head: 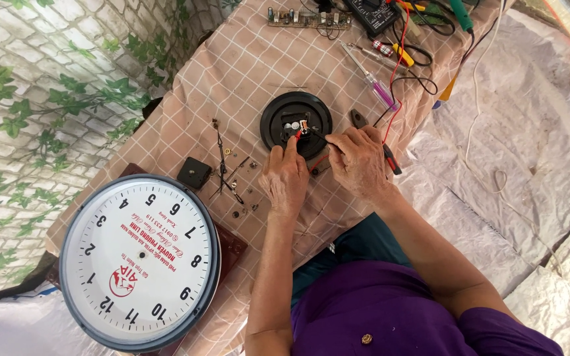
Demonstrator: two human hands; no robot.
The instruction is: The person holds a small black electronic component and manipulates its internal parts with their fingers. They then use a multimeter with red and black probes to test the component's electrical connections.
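A large round wall clock with a white face and dark rim lies face-up at the near left corner of a table covered in a pink checked cloth. Just beyond its upper edge sits a small black square clock movement, and beside that lie loose clock hands and a scatter of tiny screws and washers.

At the middle of the table, a person in a purple top bends over a round black disc with a small mechanism set in its centre. The left hand is closed narrowly, pinching a red probe tip against the mechanism. The right hand, just to the right and nearly touching the disc's rim, is likewise curled tight, holding a black probe tip to the same spot. Red and black leads trail from the hands toward the far edge.

Right of the disc lies a clear-handled screwdriver with a purple end. Along the far edge sit a small circuit board and a black multimeter. Crumpled pale sheeting covers the ground beyond the table's right edge.
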